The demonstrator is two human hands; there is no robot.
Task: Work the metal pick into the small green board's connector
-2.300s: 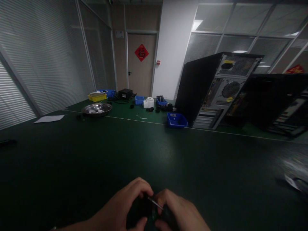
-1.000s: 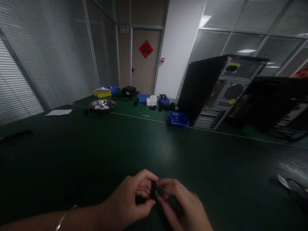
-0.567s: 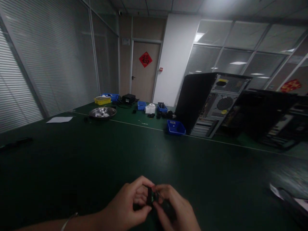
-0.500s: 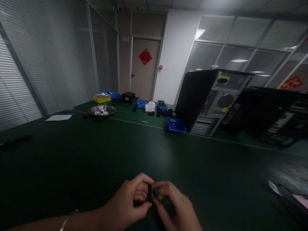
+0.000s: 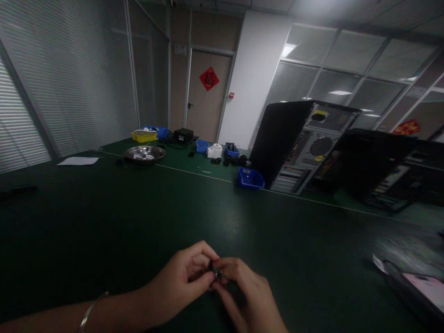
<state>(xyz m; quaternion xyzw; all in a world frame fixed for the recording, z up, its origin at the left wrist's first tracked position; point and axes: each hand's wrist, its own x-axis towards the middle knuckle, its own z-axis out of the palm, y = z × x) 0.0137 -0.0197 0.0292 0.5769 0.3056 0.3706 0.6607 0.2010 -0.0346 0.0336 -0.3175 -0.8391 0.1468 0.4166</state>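
Note:
My left hand (image 5: pixel 185 280) pinches a small dark part (image 5: pixel 211 265) between thumb and fingers, low in the middle of the head view. Against it, my right hand (image 5: pixel 247 289) is closed on what looks like a screwdriver (image 5: pixel 236 292), with a dark handle and a thin metal shaft pointing at the part. The fingertips of both hands meet around the part and cover most of it, so its kind cannot be made out. Both hands are above the green tabletop (image 5: pixel 138 231).
A blue tray (image 5: pixel 251 185) stands ahead, beside a black computer case (image 5: pixel 277 138). A steel bowl (image 5: pixel 128 157) with small white pieces is at the back left, near a paper sheet (image 5: pixel 78 161). At the right edge lies a pink-and-black object (image 5: pixel 423 286).
Both hands have shifted slightly left and up in the view. The small dark part is turned and more covered by the fingers. The view has tilted a little.

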